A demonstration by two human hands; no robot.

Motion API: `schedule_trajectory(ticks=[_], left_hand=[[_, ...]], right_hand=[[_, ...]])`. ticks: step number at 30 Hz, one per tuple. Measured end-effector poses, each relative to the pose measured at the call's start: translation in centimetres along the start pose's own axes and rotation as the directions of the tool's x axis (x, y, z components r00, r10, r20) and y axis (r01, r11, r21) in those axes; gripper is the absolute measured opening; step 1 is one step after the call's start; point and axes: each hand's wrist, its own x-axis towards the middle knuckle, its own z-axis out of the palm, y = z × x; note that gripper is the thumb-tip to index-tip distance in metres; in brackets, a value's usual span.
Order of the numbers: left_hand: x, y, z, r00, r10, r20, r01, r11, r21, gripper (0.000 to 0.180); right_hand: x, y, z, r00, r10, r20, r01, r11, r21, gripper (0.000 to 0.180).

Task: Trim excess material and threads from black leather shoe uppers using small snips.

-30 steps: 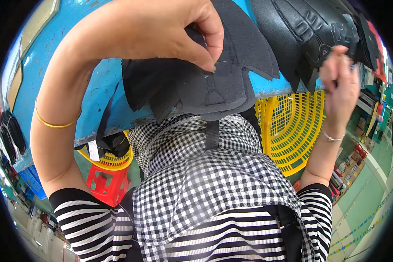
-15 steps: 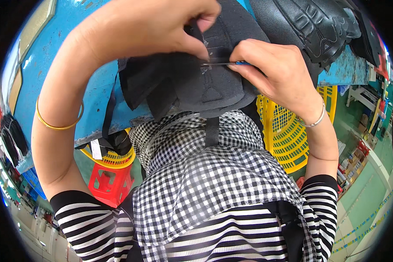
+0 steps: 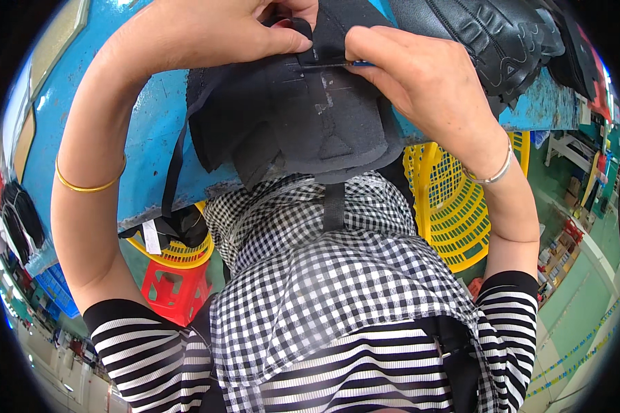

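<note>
A stack of dark, flat fabric pieces (image 3: 306, 127) lies at the near edge of the blue table, with pale marks and stitched lines on the top one. My left hand (image 3: 255, 34) is closed at the far part of the stack, pinching a narrow black strip (image 3: 297, 26) between thumb and fingers. In my right hand (image 3: 420, 76) is a thin pen-like tool (image 3: 327, 65) with a blue end, gripped between thumb and forefinger. Its slim shaft points left across the top piece, just below my left thumb. Where its tip touches is too fine to tell.
Shiny black stitched leather pieces (image 3: 489, 45) are piled at the far right of the blue table (image 3: 155, 138). Below the edge stand yellow baskets (image 3: 455, 230) and a red stool (image 3: 176, 292). A black strap (image 3: 175, 172) hangs over the edge at left.
Both hands have moved up, away from me, along the fabric. The right hand has also shifted left with the thin tool, and more pale marks on the top piece show.
</note>
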Motion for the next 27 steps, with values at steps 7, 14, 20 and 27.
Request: schedule_trajectory(ticks=[7, 14, 20, 27], left_hand=[[-0.5, -0.3, -0.1, 1.0, -0.001, -0.017, 0.001, 1.0, -0.018, 0.014], [-0.5, -1.9, 1.1, 0.992, 0.044, -0.116, -0.045, 0.999, -0.013, 0.015], [-1.6, -5.4, 2.2, 0.94, -0.133, -0.314, -0.09, 0.793, -0.603, 0.014], [-4.4, -2.7, -1.1, 0.796, -0.344, -0.498, -0.088, 0.748, -0.657, 0.016]], right_hand=[[0.7, -0.2, -0.8, 0.987, 0.151, 0.051, -0.151, 0.989, -0.001, 0.028], [2.8, -0.4, -1.6, 0.964, 0.205, 0.167, -0.232, 0.959, 0.16, 0.029], [0.9, -3.4, -0.7, 0.999, -0.027, 0.037, 0.028, 0.999, -0.026, 0.026], [0.8, -7.3, 3.0, 0.995, -0.096, -0.042, 0.066, 0.888, -0.456, 0.013]])
